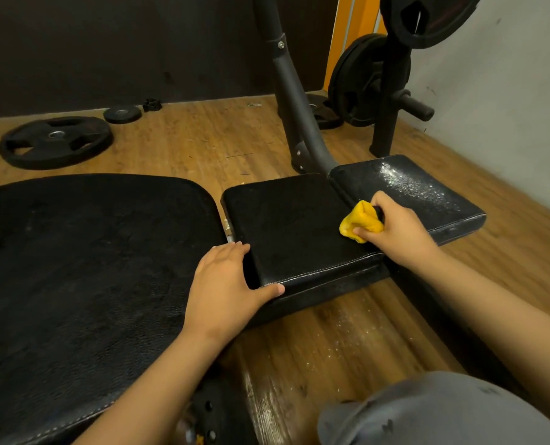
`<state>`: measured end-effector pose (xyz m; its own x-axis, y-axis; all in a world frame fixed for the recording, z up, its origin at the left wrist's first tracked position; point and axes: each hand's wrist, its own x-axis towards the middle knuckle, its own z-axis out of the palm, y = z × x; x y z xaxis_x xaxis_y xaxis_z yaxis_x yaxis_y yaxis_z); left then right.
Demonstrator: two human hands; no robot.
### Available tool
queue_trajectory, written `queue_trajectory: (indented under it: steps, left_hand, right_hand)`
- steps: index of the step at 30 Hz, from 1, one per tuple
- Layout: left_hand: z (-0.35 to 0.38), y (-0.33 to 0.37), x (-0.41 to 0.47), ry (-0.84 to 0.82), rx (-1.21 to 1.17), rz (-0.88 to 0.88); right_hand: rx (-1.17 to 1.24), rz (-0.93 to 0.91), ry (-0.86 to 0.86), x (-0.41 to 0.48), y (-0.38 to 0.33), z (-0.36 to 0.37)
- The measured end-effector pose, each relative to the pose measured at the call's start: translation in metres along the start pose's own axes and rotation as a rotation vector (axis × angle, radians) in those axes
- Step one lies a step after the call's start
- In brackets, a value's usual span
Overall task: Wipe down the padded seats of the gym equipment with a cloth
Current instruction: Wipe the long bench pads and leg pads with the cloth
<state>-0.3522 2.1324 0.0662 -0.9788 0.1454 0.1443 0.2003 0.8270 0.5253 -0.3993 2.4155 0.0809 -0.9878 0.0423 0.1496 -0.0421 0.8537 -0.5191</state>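
A black padded bench runs across the view in three pads: a large back pad (84,268) at left, a middle seat pad (292,226), and a far pad (427,187) at right, speckled with white droplets. My right hand (398,229) grips a bunched yellow cloth (360,223) and presses it on the seam between the middle and far pads. My left hand (228,281) rests flat over the near left corner of the middle pad, fingers straight and thumb along its front edge.
Black weight plates (55,142) lie on the wooden floor at the back left. The bench's grey upright (289,101) rises behind the seat, with a plate rack (382,81) to its right. A grey wall (508,107) stands close on the right. My grey-clad knee (434,412) is at bottom right.
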Motion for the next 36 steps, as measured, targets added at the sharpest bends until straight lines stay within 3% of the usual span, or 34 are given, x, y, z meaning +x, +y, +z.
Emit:
queue_trajectory:
  steps: [11, 24, 30, 36]
  left_hand:
    - [-0.002, 0.003, 0.0, -0.009, 0.011, -0.005]
    - [-0.005, 0.004, 0.0, -0.007, -0.025, -0.011]
    - [-0.004, 0.004, -0.001, -0.011, -0.015, -0.002]
    - [-0.003, 0.003, -0.001, -0.011, -0.016, -0.004]
  right_hand:
    - [0.037, -0.072, 0.008, 0.094, -0.027, 0.031]
    - [0.0, -0.039, -0.032, 0.027, -0.007, 0.003]
    - [0.051, -0.305, -0.245, 0.001, -0.066, 0.031]
    - [0.018, -0.428, -0.157, 0.049, -0.101, 0.073]
